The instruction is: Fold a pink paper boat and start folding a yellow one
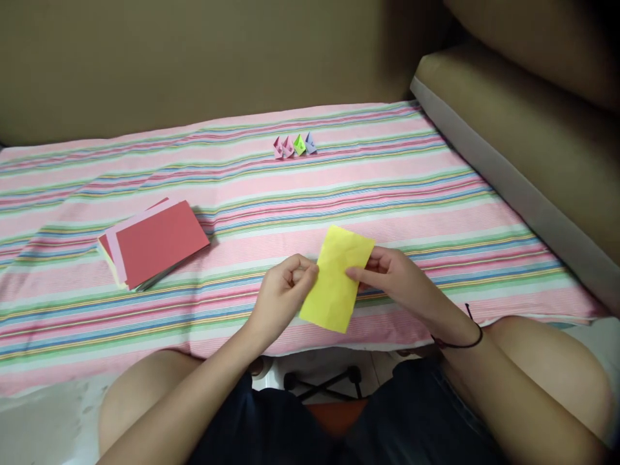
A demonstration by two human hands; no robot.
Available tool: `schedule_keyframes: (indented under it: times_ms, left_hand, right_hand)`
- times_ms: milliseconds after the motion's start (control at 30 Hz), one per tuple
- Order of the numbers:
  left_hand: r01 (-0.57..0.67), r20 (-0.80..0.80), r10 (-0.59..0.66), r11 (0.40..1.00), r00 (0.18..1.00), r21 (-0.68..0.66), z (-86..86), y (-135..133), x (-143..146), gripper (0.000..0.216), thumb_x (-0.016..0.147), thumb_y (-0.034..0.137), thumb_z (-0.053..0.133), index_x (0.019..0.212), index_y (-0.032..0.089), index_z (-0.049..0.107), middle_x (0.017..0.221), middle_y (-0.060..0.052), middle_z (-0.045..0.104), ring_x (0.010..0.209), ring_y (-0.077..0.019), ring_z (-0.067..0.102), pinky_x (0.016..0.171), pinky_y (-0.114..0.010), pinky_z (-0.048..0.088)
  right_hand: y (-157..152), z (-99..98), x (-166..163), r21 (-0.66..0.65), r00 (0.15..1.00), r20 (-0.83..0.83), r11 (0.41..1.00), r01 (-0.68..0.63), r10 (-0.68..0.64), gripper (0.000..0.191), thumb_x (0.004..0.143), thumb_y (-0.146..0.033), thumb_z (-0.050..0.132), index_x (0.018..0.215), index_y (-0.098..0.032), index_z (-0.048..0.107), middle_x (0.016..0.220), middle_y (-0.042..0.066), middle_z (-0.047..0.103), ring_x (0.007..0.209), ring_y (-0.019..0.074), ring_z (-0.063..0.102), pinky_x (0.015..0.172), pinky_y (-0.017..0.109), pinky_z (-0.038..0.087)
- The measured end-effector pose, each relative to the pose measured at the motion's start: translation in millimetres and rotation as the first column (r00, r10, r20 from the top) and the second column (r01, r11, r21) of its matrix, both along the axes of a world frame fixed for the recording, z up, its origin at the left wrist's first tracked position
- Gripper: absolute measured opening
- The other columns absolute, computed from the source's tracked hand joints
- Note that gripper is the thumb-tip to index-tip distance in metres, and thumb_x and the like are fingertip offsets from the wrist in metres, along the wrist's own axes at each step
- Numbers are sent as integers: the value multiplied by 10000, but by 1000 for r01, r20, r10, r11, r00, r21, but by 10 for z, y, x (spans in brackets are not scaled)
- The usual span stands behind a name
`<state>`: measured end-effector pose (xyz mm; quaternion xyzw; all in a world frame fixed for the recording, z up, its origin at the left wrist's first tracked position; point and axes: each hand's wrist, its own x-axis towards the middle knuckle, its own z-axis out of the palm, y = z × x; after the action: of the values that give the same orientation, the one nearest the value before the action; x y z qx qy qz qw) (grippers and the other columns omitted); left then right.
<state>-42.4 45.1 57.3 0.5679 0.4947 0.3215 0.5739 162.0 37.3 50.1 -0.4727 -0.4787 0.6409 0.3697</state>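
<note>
paper first: you hold a yellow sheet of paper (336,279) just above the near edge of the striped tablecloth (436,187), tilted, its long side running away from you. your left hand (281,294) pinches its left edge, fingers curled closed on it; your right hand (394,274) pinches the right edge the same way. to your left a stack of coloured paper (155,242), red on top, lies on the table. four small folded paper figures (294,146) stand in a row at the far side.
</note>
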Motion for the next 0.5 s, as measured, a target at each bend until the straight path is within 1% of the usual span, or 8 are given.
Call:
schedule_keyframes:
  times_ms: [67,133,200,267,333,400,467,500]
  left_hand:
    - [64,17,-64,998,998,-22,-6,8,-4,236,828,366,581,747,148,543,505,69,402,486,-58,341,486,-177,285]
    - [88,9,-87,995,996,-49,-14,19,-10,246,822,370,594,744,143,543,520,59,464,498,-60,380,504,-180,315]
    - [81,-8,-82,996,997,-47,-21,28,-16,258,829,379,586,738,143,538,515,61,469,493,-59,390,503,-179,322]
    - [62,-10,-62,998,998,-24,-20,36,-22,266,832,383,584,722,147,531,496,71,442,476,-55,389,493,-175,325]
    - [55,13,-55,998,998,-39,-17,46,-28,273,824,388,595,709,151,525,487,74,447,463,-56,430,497,-175,370]
    - [82,26,-79,989,996,-123,-22,60,-32,272,809,393,611,712,150,536,521,50,533,489,-81,533,523,-195,448]
    - [124,8,-125,968,992,-216,-45,76,-32,261,803,383,613,723,141,556,599,-1,630,531,-116,615,538,-224,503]
    - [141,-16,-149,958,989,-248,-62,83,-31,252,807,370,606,721,137,561,625,-22,655,526,-123,628,523,-227,509]
  right_hand:
    - [-16,8,4,20,999,31,1000,20,-20,293,780,-360,673,1026,-204,643,1042,55,709,937,223,678,783,380,578]
    - [-26,13,4,30,999,38,999,29,-30,301,788,-363,662,1044,-208,636,1057,56,705,952,228,675,793,390,577]
    - [-27,5,2,12,1000,26,1000,1,-1,315,786,-362,664,1062,-215,627,1077,56,698,969,228,670,806,392,574]
    - [-26,-11,3,-28,998,1,998,-56,56,334,784,-363,666,1084,-225,617,1101,54,689,980,223,667,822,392,571]
    - [-26,-28,12,-55,995,-4,994,-95,95,339,788,-370,657,1092,-227,612,1100,54,687,971,221,668,808,383,574]
    - [-26,-43,23,-49,995,38,995,-91,93,314,799,-382,638,1063,-214,612,1041,58,696,917,215,678,731,347,583]
    - [-29,-57,29,-32,989,138,998,-54,58,304,795,-385,637,1035,-202,598,900,46,702,796,200,683,605,297,570]
    - [-32,-65,27,-20,979,200,999,-29,32,319,789,-381,642,1047,-203,583,823,31,690,733,190,674,550,277,553]
